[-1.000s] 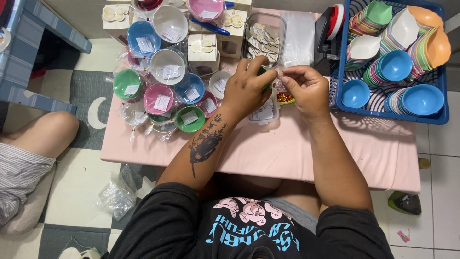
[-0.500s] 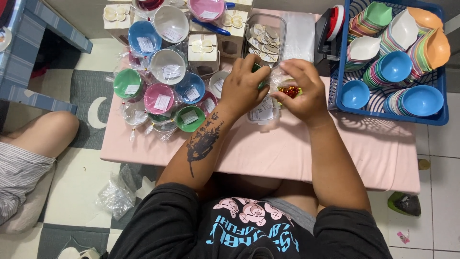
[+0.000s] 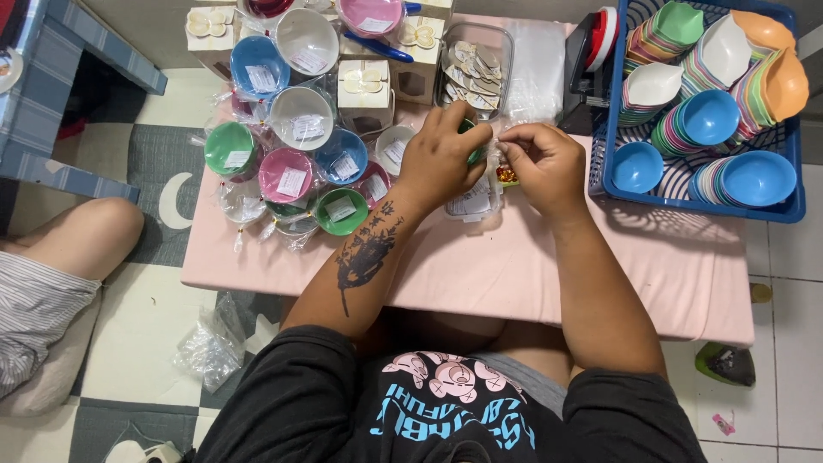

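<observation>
My left hand [image 3: 441, 159] is closed over a green bowl [image 3: 474, 153] wrapped in clear plastic, held just above the pink table [image 3: 531, 274]. My right hand [image 3: 544, 163] pinches the plastic wrap at the bowl's right side, fingers bent together. A small red and gold item [image 3: 507, 176] peeks out below my right fingers. A paper label and crumpled clear plastic [image 3: 473, 204] lie under both hands.
Several wrapped bowls in green [image 3: 230, 150], pink [image 3: 286, 174], blue [image 3: 260, 67] and white [image 3: 302, 117] crowd the table's left. A clear box of tags [image 3: 476, 64] and small cardboard boxes [image 3: 364, 86] stand behind. A blue basket [image 3: 771, 206] of stacked bowls sits at the right. Another person's leg [image 3: 81, 236] is at the left.
Both hands have drawn closer together over the wrapped bowl. The red and gold item, plainly seen before, is now mostly covered by my right hand.
</observation>
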